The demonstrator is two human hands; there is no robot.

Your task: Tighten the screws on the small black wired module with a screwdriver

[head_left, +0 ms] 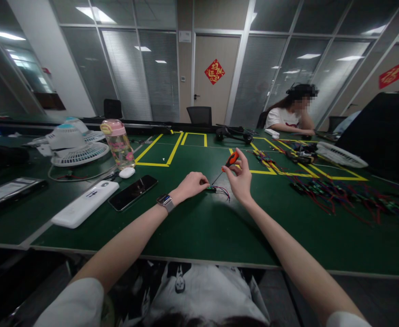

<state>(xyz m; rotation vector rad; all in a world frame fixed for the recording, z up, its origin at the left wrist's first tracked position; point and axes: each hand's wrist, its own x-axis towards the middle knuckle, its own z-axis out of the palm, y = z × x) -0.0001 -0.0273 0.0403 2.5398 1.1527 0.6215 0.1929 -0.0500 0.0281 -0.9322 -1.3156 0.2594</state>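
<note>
My right hand (239,177) grips the red-and-black handle of a screwdriver (232,158). The tool slants down to the left, and its thin shaft ends at a small green circuit board (211,188). Closed around the board's left end is my left hand (195,184), with its fingertips pressed together. Thin red, blue and dark wires (225,192) trail from the board's right side onto the green tabletop. Whether the screwdriver's tip sits in a screw or terminal is too small to tell.
Left of my hands lie a black phone (133,192), a white power bank (85,203) and a white case (127,172). Behind them stand a bottle (118,144) and a fan (73,143). Many wired boards (352,197) lie right. A person (290,111) sits across the table.
</note>
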